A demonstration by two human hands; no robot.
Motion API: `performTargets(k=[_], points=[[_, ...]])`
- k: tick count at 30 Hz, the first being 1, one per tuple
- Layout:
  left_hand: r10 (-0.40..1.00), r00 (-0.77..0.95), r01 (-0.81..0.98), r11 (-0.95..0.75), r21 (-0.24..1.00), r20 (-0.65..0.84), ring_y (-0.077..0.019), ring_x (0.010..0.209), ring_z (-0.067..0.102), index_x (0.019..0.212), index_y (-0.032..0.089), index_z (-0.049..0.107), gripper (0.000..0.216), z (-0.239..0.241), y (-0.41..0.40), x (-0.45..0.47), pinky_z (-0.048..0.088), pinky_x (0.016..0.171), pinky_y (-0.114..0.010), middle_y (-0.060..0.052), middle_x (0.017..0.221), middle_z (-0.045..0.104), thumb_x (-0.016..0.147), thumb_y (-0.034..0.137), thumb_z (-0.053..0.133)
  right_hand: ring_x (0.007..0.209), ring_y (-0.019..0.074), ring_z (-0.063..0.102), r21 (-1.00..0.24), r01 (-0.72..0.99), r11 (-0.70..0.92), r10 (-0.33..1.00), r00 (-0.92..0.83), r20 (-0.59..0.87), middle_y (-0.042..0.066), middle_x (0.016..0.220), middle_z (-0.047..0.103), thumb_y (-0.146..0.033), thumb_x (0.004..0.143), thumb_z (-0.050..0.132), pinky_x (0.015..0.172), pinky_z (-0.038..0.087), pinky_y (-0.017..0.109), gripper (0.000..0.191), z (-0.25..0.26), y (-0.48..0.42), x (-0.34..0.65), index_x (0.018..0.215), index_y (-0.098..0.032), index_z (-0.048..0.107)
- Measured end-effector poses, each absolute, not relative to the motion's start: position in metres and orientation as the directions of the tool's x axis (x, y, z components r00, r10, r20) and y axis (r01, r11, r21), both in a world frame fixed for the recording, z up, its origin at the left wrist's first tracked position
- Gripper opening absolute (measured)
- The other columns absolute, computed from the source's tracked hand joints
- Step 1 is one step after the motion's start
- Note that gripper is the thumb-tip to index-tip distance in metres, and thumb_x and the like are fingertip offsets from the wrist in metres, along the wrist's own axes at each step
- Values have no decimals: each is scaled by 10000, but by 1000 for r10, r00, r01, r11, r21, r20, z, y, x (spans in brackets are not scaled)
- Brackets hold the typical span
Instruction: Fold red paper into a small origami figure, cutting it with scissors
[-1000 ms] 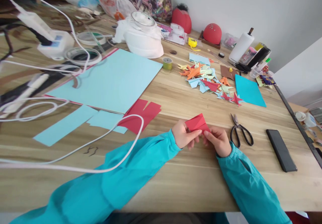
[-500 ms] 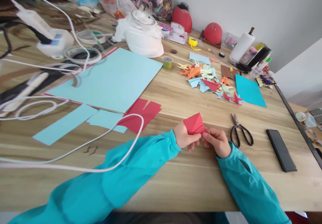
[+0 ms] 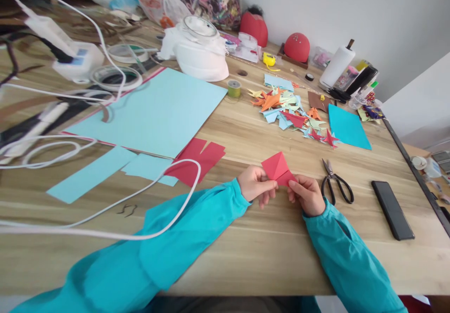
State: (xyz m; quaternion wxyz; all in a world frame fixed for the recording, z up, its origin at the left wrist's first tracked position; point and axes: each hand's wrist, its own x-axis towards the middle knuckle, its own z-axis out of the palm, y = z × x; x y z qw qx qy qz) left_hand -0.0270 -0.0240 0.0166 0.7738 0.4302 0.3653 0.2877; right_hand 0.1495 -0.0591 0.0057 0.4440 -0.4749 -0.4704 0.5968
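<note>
A folded red paper piece (image 3: 277,168) stands tilted just above the wooden table (image 3: 253,242). My left hand (image 3: 255,189) pinches its lower left edge and my right hand (image 3: 308,194) pinches its lower right corner. Both hands are closed on the paper, with teal sleeves running back toward me. Black scissors (image 3: 336,183) lie just right of my right hand.
A pile of folded paper shapes (image 3: 291,111) and a teal sheet (image 3: 347,126) lie beyond the hands. A black phone (image 3: 393,209) lies at right. Light blue sheets (image 3: 158,110), red scraps (image 3: 197,159) and white cables (image 3: 105,219) cover the left side. Clutter lines the back edge.
The red paper has turned more upright and opened into a squarer shape. Both hands shifted slightly, the left drawing a little left, still pinching it.
</note>
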Motion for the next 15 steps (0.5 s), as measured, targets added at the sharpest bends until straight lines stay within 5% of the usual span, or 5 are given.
performTargets(k=[7,15], points=[[768,540,0,409,913,-344,-89,279,480,539,90,567,178,17,-33,-20,387,251,-186,2,432,566,648,208,643,466,97,509,-990,84,-110,967,-222,-127,-2,553,599,-346,668,718,445,413,214,228,18,-61,143,711,-136,641],[783,536,103,310,945,-315,-57,266,431,533,97,585,154,19,-36,-23,336,277,-159,16,403,546,653,188,618,428,96,526,-978,87,-191,945,-252,-207,1,513,606,-319,622,748,423,444,210,219,22,-61,144,672,-127,654]])
